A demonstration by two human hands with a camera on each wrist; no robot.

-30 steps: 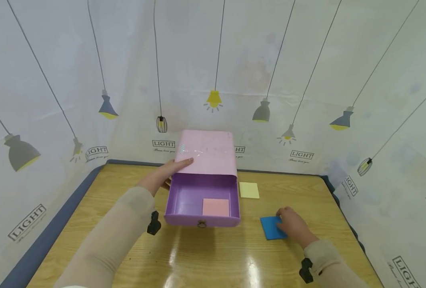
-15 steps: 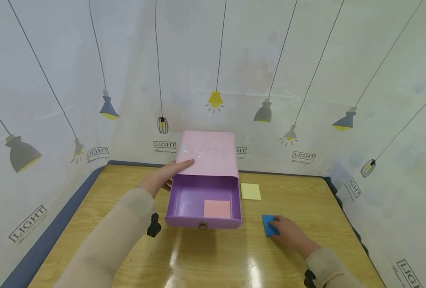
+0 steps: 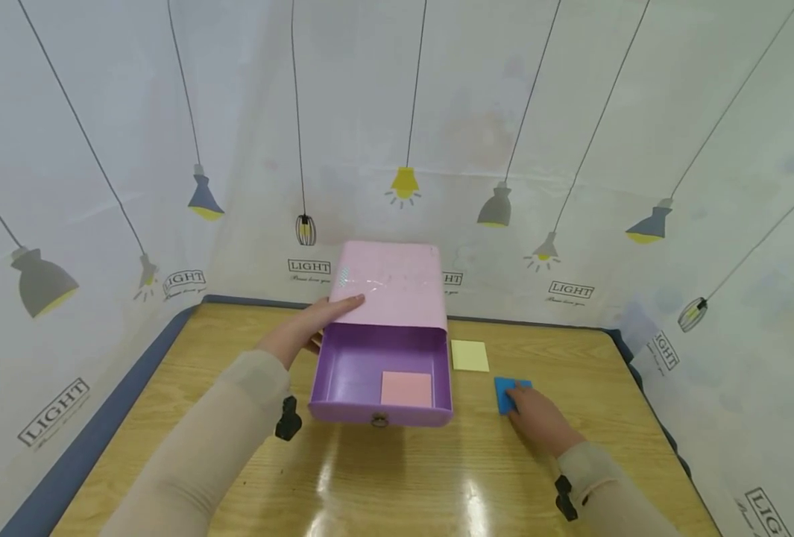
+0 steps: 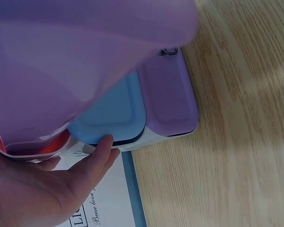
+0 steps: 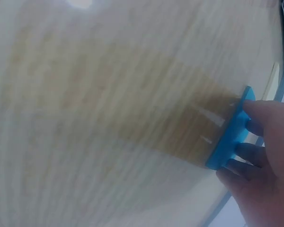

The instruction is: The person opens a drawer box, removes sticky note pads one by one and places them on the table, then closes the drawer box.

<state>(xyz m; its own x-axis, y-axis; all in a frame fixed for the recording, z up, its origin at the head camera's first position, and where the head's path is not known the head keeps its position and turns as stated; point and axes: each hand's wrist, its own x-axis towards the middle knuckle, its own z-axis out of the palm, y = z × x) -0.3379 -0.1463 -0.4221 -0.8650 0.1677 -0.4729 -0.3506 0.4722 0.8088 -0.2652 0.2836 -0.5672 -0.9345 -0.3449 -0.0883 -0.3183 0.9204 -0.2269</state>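
A pink drawer box stands at the back middle of the table, its purple top drawer pulled out. In that drawer, at the front right, lies a pink sticky note pad. My left hand rests on the box's left edge, thumb on top and fingers along the side. The left wrist view shows those fingers fairly straight beside a closed blue drawer. To the right, my right hand pinches a blue sticky note pad between thumb and fingers, tilted close over the table.
A yellow sticky note pad lies on the wooden table, between the box and the blue pad. Below the pulled-out drawer sits a closed purple drawer. A lamp-printed cloth walls the table's back and sides.
My right hand has taken hold of the blue pad, which lay flatter on the table, and has moved it away from me towards the yellow pad. The left hand keeps its place on the box.
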